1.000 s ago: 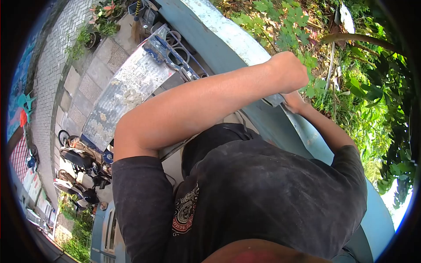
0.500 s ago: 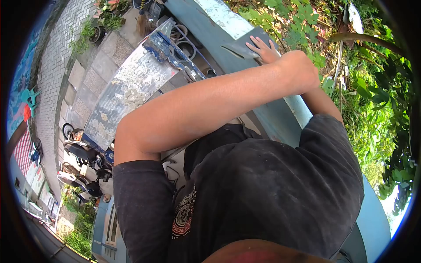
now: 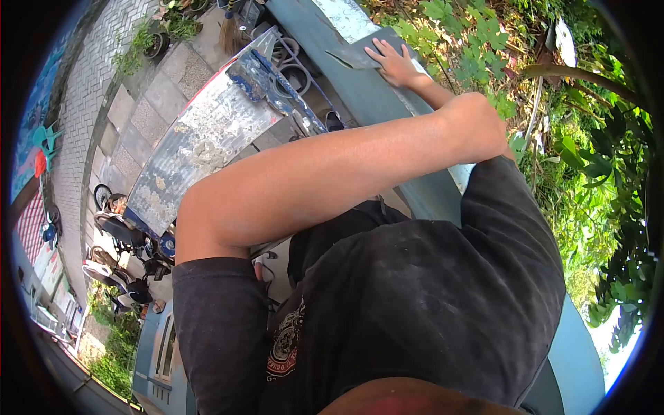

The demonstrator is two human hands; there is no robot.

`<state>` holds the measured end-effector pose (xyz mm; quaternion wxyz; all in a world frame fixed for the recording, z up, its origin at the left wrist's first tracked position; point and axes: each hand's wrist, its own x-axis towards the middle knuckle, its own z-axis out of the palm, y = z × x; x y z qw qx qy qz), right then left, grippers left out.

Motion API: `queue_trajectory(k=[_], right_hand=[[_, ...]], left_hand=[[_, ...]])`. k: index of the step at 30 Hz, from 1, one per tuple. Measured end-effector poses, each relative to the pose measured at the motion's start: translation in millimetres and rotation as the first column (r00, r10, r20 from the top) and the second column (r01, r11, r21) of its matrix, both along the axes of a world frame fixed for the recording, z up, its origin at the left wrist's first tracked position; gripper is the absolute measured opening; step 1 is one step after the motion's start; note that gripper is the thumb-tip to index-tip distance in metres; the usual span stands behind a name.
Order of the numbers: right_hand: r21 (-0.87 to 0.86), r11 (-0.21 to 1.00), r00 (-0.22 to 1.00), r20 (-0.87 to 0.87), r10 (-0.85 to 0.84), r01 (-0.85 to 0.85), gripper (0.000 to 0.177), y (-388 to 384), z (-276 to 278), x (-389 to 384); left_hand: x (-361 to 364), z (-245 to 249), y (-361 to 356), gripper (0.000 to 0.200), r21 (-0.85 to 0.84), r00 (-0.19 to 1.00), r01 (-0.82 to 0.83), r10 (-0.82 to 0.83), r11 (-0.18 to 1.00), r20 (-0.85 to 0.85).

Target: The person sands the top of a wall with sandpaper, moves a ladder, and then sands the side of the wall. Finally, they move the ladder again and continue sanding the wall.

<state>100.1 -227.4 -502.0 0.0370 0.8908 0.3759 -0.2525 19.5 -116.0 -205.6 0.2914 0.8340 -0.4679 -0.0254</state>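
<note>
My right hand (image 3: 398, 64) lies flat with fingers spread on a dark grey sheet (image 3: 360, 55); it looks like sandpaper. The sheet rests on the top of a long blue-grey painted wall (image 3: 360, 97), its left end lifted or split. My left arm crosses in front of my chest. At its end my left hand (image 3: 477, 124) is closed and bent over my right arm, near the elbow and sleeve edge. Its fingers are turned away from view, so what they hold, if anything, is hidden.
Left of the wall stands a worn, paint-stained table (image 3: 200, 131). Behind it are a broom (image 3: 229, 38) and a potted plant (image 3: 155, 45). Parked motorbikes (image 3: 121, 232) stand at the left. Leafy plants (image 3: 477, 34) grow close along the wall's right side.
My right hand and the grey sheet have moved together up and left along the wall. My left hand stays closed at my right arm, now nearer the sleeve edge.
</note>
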Motion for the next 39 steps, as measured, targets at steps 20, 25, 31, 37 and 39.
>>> queue_trajectory(k=[20, 25, 31, 37, 39], right_hand=[[-0.028, 1.0, 0.999, -0.054, 0.006, -0.007, 0.067, -70.1, 75.1, -70.6], [-0.148, 0.978, 0.973, -0.157, -0.168, 0.145, 0.067, 35.8, 0.4, 7.1], [0.446, 0.832, 0.931, -0.007, -0.365, 0.33, 0.063, -71.4, 24.3, -114.3], [-0.32, 0.594, 0.664, 0.186, -0.724, 0.738, 0.077, -129.0, 172.6, -206.1], [-0.313, 0.503, 0.589, 0.333, -0.736, 0.806, 0.076, -125.3, 168.5, -218.6]], left_hand=[[1.4, 1.0, 5.9, 0.005, 0.04, 0.999, 0.012, -0.014, 0.999, 0.04], [-0.9, -12.1, -1.5, 0.006, -0.022, 0.998, 0.02, -0.019, 1.0, 0.063], [0.4, -3.7, -3.5, 0.012, 0.203, 1.0, 0.003, -0.006, 0.979, 0.013], [5.8, 2.2, 2.4, 0.014, 0.07, 0.997, 0.079, -0.078, 0.994, -0.015], [3.7, 0.6, 1.9, 0.017, 0.049, 0.995, 0.094, -0.094, 0.994, -0.017]])
